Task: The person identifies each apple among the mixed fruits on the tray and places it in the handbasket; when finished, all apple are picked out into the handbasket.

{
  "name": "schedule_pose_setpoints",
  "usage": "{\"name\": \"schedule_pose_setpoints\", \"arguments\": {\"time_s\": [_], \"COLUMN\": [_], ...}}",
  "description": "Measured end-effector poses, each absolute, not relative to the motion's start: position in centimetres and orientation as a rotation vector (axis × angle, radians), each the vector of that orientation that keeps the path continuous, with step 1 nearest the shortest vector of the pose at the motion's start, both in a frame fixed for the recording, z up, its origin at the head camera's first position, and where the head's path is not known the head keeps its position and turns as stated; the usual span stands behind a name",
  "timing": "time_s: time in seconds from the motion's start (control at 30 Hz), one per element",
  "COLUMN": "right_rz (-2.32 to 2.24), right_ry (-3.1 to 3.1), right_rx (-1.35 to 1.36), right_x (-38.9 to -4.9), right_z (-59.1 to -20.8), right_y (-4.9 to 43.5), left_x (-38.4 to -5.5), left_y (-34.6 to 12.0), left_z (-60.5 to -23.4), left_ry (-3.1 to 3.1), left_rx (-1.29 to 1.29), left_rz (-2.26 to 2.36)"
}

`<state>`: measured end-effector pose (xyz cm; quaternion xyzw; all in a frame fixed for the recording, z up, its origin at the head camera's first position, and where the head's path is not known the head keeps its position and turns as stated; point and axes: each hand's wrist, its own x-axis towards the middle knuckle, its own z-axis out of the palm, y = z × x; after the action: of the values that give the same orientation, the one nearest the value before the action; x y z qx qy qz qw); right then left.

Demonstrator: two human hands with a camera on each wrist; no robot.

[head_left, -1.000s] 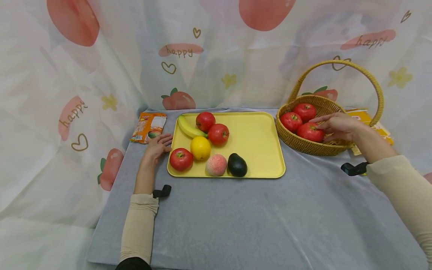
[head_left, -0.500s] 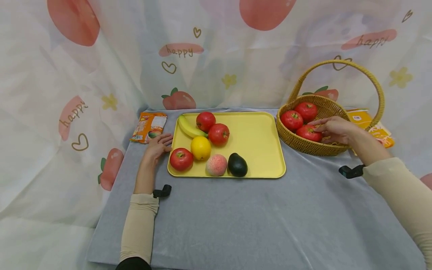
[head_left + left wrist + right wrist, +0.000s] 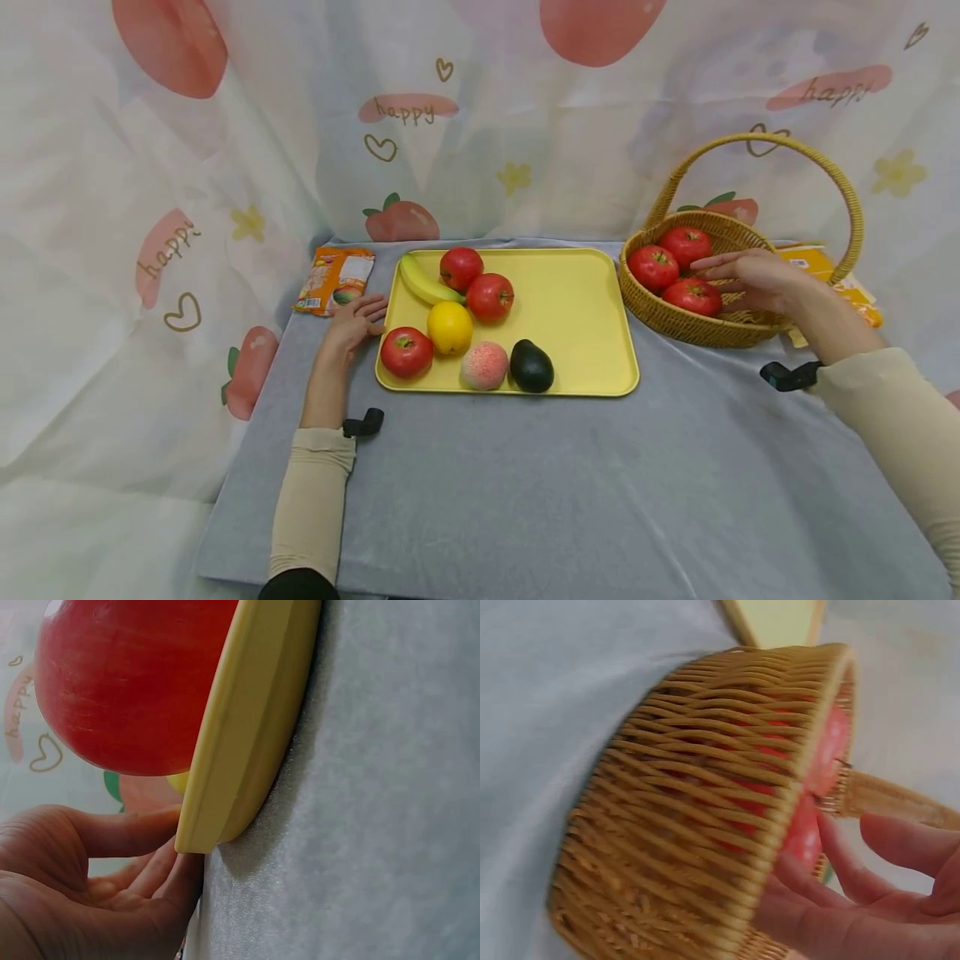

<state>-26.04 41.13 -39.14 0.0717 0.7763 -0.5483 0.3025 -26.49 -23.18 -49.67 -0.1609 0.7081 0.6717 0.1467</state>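
One apple (image 3: 692, 298) lies at seven o'clock in the basket (image 3: 678, 327); the right hand (image 3: 757, 282) has eased slightly off it, fingers loosely spread, so it seems released, though contact is hard to see. The left hand (image 3: 351, 327), fingers extended, touches the tray (image 3: 570, 321) at nine o'clock.

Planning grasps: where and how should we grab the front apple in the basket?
Likely its upper sides, from above and right: the front apple is round, the basket surrounds it, and two apples crowd its back and left; none shows on its right, toward the right hand.
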Motion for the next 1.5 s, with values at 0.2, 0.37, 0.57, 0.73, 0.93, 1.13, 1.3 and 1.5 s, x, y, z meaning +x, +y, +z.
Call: {"name": "schedule_pose_setpoints", "arguments": {"time_s": [0.2, 0.37, 0.57, 0.73, 0.93, 1.13, 1.3, 1.5], "right_rz": [-1.515, -1.522, -1.528, -1.538, -1.541, -1.516, -1.450, -1.426], "right_ry": [2.054, 2.087, 2.119, 2.129, 2.141, 2.156, 2.161, 2.115], "right_rx": [0.129, 0.083, 0.056, 0.025, -0.053, -0.116, -0.113, -0.131], "right_x": [-26.5, -26.6, -26.7, -26.9, -27.1, -27.9, -28.6, -29.3], "right_z": [-37.5, -36.3, -35.6, -34.9, -34.2, -34.6, -35.3, -35.7], "right_y": [40.7, 39.5, 37.6, 35.9, 33.9, 31.6, 29.1, 26.4], "left_x": [-26.3, -26.3, -26.4, -26.4, -26.3, -26.3, -26.4, -26.3], "left_y": [-23.1, -23.2, -23.2, -23.2, -23.2, -23.3, -23.4, -23.3], "left_z": [-49.4, -49.4, -49.7, -49.6, -49.4, -49.5, -49.6, -49.6], "left_ry": [2.033, 2.041, 2.034, 2.038, 2.036, 2.028, 2.035, 2.029], "left_rx": [-0.470, -0.466, -0.425, -0.429, -0.420, -0.412, -0.435, -0.435], "left_rz": [1.933, 1.936, 1.944, 1.939, 1.949, 1.968, 1.964, 1.964]}}
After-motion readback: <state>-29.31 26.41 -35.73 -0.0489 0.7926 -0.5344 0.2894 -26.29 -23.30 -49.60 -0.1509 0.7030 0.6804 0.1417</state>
